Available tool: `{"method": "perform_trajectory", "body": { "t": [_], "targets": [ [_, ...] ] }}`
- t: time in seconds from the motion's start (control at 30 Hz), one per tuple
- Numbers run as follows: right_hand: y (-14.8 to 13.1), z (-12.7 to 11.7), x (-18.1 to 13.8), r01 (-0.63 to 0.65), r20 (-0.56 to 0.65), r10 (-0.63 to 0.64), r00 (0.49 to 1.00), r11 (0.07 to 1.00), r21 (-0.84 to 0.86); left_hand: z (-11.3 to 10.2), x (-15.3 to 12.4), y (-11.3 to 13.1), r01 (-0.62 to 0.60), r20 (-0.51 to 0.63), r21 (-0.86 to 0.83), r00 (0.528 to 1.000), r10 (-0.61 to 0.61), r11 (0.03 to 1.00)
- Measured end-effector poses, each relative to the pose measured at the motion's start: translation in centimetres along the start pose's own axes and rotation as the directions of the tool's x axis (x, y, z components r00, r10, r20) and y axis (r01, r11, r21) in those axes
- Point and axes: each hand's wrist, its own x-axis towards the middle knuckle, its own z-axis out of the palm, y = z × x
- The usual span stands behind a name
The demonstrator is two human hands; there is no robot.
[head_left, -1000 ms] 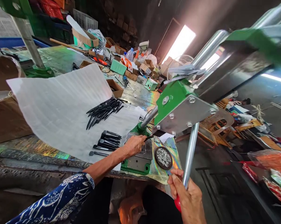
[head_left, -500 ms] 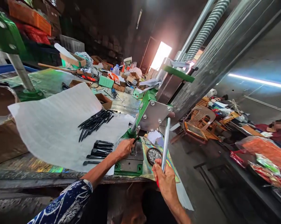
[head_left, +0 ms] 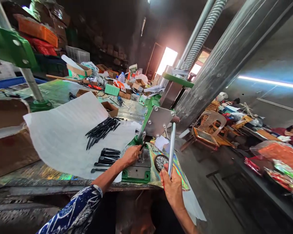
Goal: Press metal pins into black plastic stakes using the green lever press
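My right hand [head_left: 171, 186] is closed around the metal lever [head_left: 171, 148] of a green hand press [head_left: 153, 127], near its red grip. My left hand [head_left: 132, 154] pinches a thin black piece [head_left: 143, 146] and holds it on the press's steel bed [head_left: 139, 168] under the ram. A small round dish of shiny metal bits [head_left: 160, 162] sits just right of the bed. On the white sheet [head_left: 66, 136] to the left lie a loose heap of black pieces [head_left: 102, 128] and a neater row of black pieces [head_left: 106, 156].
A second green press [head_left: 13, 52] stands far left beside a brown carton [head_left: 7, 136]. Small boxes, a bottle and clutter cover the far end of the bench [head_left: 117, 87]. Plastic chairs [head_left: 208, 130] and bagged goods [head_left: 278, 162] stand at right, where another person is partly seen.
The press lever came down toward me and my right hand followed it lower. The view swung back from the press. My left hand stayed at the bed with the black piece.
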Motion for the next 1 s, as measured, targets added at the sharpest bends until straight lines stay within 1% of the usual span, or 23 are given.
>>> {"method": "perform_trajectory", "body": {
  "t": [0.1, 0.2, 0.27, 0.33, 0.43, 0.53, 0.63, 0.77, 0.83, 0.87, 0.9, 0.93, 1.0],
  "targets": [
    [-1.4, -0.6, -0.8, -0.017, 0.009, 0.017, 1.0, 1.0, 0.016, 0.0, -0.1, 0.3, 0.017, -0.004, 0.011, 1.0, -0.017, 1.0],
    [-3.5, -1.4, -2.2, -0.059, -0.006, 0.059, 0.998, 0.998, -0.001, 0.3, -0.4, 0.5, 0.054, -0.026, 0.011, 0.998, -0.053, 0.999],
    [-4.9, -1.8, -2.9, -0.085, -0.019, 0.085, 0.996, 0.996, -0.015, 0.4, -0.5, 0.6, 0.063, -0.029, 0.038, 0.998, -0.062, 0.997],
    [-5.8, -2.0, -3.2, -0.09, -0.001, 0.09, 0.996, 0.996, -0.014, 0.4, -0.5, 0.8, 0.061, -0.017, 0.078, 0.998, -0.06, 0.995],
    [-6.2, -2.0, -3.3, -0.089, 0.049, 0.087, 0.995, 0.996, 0.023, 0.3, -0.7, 1.1, 0.057, 0.013, 0.113, 0.998, -0.058, 0.992],
    [-6.1, -1.9, -3.2, -0.113, 0.046, 0.112, 0.993, 0.993, 0.022, 0.2, -0.8, 1.2, 0.048, 0.029, 0.132, 0.998, -0.052, 0.99],
    [-5.9, -2.1, -3.1, -0.134, 0.05, 0.134, 0.99, 0.991, 0.003, 0.2, -0.7, 1.2, 0.068, 0.007, 0.1, 0.998, -0.069, 0.993],
    [-6.0, -2.6, -2.9, -0.155, 0.08, 0.157, 0.984, 0.988, -0.029, 0.2, -0.4, 0.7, 0.126, -0.053, 0.024, 0.991, -0.124, 0.992],
    [-6.0, -2.7, -2.7, -0.182, 0.108, 0.186, 0.977, 0.982, -0.04, 0.1, -0.9, 0.3, 0.155, -0.108, -0.052, 0.981, -0.16, 0.987],
    [-6.1, -2.8, -2.7, -0.197, 0.117, 0.2, 0.973, 0.98, -0.041, 0.1, -1.5, 0.0, 0.168, -0.144, -0.143, 0.971, -0.189, 0.975],
    [-6.1, -2.8, -2.6, -0.21, 0.121, 0.213, 0.97, 0.977, -0.039, 0.0, -2.3, -0.4, 0.177, -0.177, -0.269, 0.957, -0.229, 0.947],
    [-6.1, -2.8, -2.5, -0.218, 0.117, 0.221, 0.968, 0.975, -0.038, 0.0, -3.3, -0.7, 0.18, -0.203, -0.416, 0.937, -0.284, 0.891],
    [-6.1, -2.9, -2.6, -0.22, 0.107, 0.222, 0.969, 0.975, -0.037, -0.3, -6.0, -1.6, 0.175, -0.228, -0.673, 0.875, -0.426, 0.719]
  ]
}}
